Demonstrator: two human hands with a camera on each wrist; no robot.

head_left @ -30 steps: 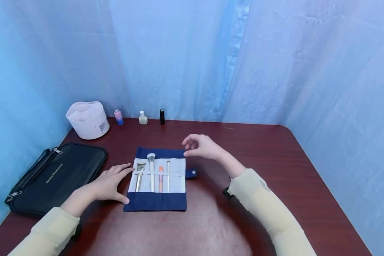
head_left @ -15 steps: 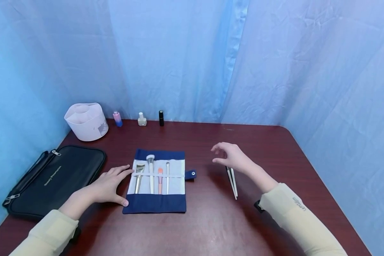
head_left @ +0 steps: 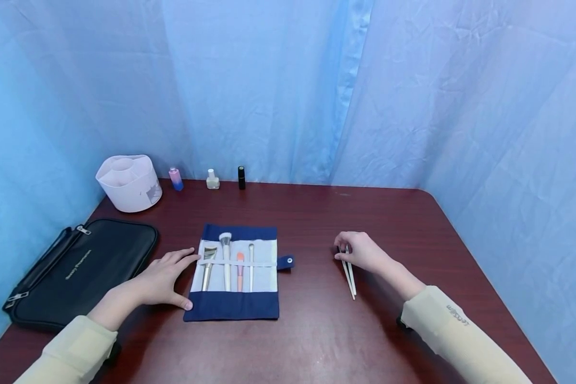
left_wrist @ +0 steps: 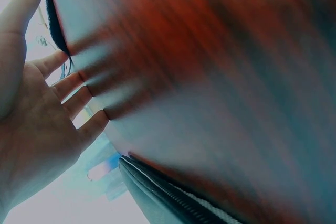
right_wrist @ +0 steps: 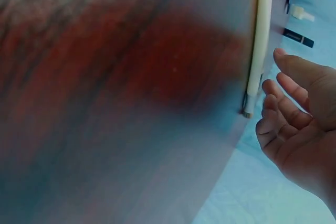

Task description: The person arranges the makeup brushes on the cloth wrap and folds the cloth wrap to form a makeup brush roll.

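Note:
A navy makeup brush roll point(head_left: 235, 306) lies unfolded on the table, several brushes tucked under its pale elastic band. Along its left edge rests my left hand point(head_left: 160, 280), fingers spread and nearly straight, thumb at the lower left corner. Right of the roll, two slim pale-handled makeup brushes point(head_left: 351, 280) lie side by side. My right hand point(head_left: 362, 253) is over their far ends, hiding those ends in the head view. In the right wrist view, a pale brush handle point(right_wrist: 259, 40) lies beside the right hand point(right_wrist: 299, 114), whose thumb and bent fingers stand apart with nothing between them.
A black zip case point(head_left: 96, 272) lies at the left. Along the back stand a white divided holder point(head_left: 132, 192), a pink-and-blue bottle point(head_left: 175, 178), a nail polish bottle point(head_left: 213, 181) and a black lipstick tube point(head_left: 241, 178). The roll's snap strap point(head_left: 284, 262) sticks out rightward.
My right hand has moved from the roll's upper right corner rightward, then down to the two loose brushes, its fingers drawing closer together. The left hand has stayed at the roll's edge.

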